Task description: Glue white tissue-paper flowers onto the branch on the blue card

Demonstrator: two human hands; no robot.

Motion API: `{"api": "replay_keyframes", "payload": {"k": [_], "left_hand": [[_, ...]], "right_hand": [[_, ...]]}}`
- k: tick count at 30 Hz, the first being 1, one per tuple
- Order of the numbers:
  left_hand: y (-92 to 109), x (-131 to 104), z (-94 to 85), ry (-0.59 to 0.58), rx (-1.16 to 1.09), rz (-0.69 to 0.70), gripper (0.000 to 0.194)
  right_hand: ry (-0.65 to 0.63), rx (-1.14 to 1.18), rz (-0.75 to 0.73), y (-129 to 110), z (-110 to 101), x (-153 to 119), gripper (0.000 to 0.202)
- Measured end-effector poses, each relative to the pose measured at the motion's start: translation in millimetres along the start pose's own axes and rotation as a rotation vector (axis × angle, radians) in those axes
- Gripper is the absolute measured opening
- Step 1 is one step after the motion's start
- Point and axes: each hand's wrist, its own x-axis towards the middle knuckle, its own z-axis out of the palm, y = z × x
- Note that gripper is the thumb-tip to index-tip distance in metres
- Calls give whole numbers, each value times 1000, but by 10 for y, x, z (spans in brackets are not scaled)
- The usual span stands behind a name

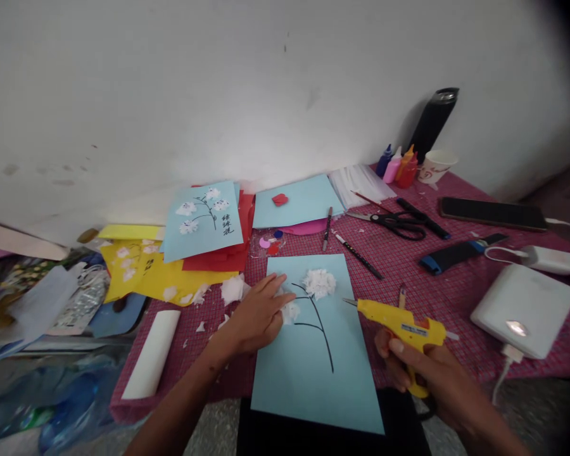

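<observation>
My right hand (408, 361) is wrapped round a yellow hot glue gun (394, 316), its nozzle pointing left over the right edge of a light blue sheet (308, 386). Black branch lines are drawn on that sheet, and a crumpled white paper flower (320, 283) sits on the upper right branch. My left hand (261, 313) lies on the sheet's left side with fingers stretched out, beside a second white paper tuft (291, 312). Part of this tuft is hidden by the fingers. Torn white tissue scraps (232, 289) lie just left of the hand.
A finished flower picture (202, 247) rests on red and yellow papers at the back left. Behind the sheet are markers (360, 256) and black scissors (394, 221). A white power bank (525, 310), paint bottles (399, 166) and a paper cup (436, 167) stand right. A paper roll (152, 354) lies left.
</observation>
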Motion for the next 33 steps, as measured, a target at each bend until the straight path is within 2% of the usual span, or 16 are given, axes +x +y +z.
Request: {"api": "replay_keyframes", "payload": {"k": [5,11,15,18,22,24,27,30,33], "left_hand": [[-37,7,-31,-30,132,48,60],[-11,-161,-113,28,225,52,64],[21,-147,-50,-2,166,70,60],[29,-73,-4,22,80,77,59],[61,-94,-64,58,110,59,58],[65,-212,-142,103,185,43,57],[-15,-520,-259,221,300,-10,52],[-211,-905,-313,351,393,-93,45],[-414,-1234,-306,428,418,-171,37]], "right_hand": [[1,5,16,-7,4,5,36],[9,-12,25,-1,17,1,36],[49,-7,36,-28,61,-11,36],[56,-17,36,-46,80,-26,35],[49,-23,47,-24,55,-28,34],[51,-41,46,2,28,-22,35],[57,-66,46,38,-13,-13,35],[38,-65,50,52,-37,-10,34],[38,-45,52,35,-25,-14,31]]}}
